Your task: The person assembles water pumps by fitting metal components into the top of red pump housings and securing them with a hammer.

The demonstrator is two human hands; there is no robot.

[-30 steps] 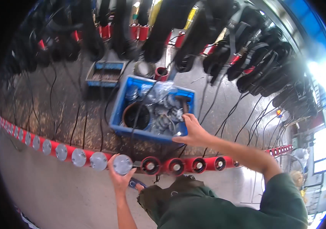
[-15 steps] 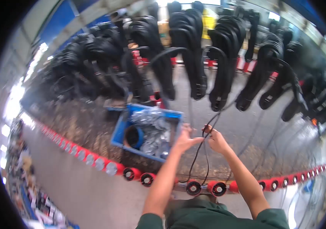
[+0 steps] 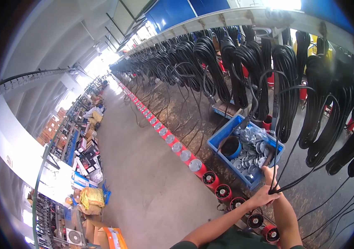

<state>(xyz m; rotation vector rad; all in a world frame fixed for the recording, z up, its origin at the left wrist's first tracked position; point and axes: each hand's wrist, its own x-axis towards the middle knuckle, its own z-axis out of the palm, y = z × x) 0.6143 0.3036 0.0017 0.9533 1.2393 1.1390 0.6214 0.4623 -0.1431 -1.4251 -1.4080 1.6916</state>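
My left hand [image 3: 262,196] crosses in front of my right wrist, its fingers closed round thin black cables [image 3: 282,186] that run up toward the hanging coils. Just beyond it, my right hand [image 3: 270,176] reaches to the near right corner of a blue plastic bin [image 3: 226,174], with finger and thumb apart. A cable passes across that hand, and some of its fingers are hidden. Inside the bin lie many grey metal discs [image 3: 243,159], crumpled clear plastic [image 3: 251,135] and a round blue container, dark inside [image 3: 231,147]. Red cylindrical housings [image 3: 223,192] with black fan-like ends line the table edge beside my arms.
Thick coils of black cable [image 3: 285,91] hang in a long row under a pale beam [image 3: 231,16]. Loose cables trail over the worn table [image 3: 197,120]. Further red housings with clear covers [image 3: 177,147] run along its edge. Cartons [image 3: 87,157] stand across the grey aisle floor [image 3: 143,195].
My view has swung left, toward the aisle. My hands, earlier apart over the table, are now crossed beside the bin. My left hand has closed on the cables.
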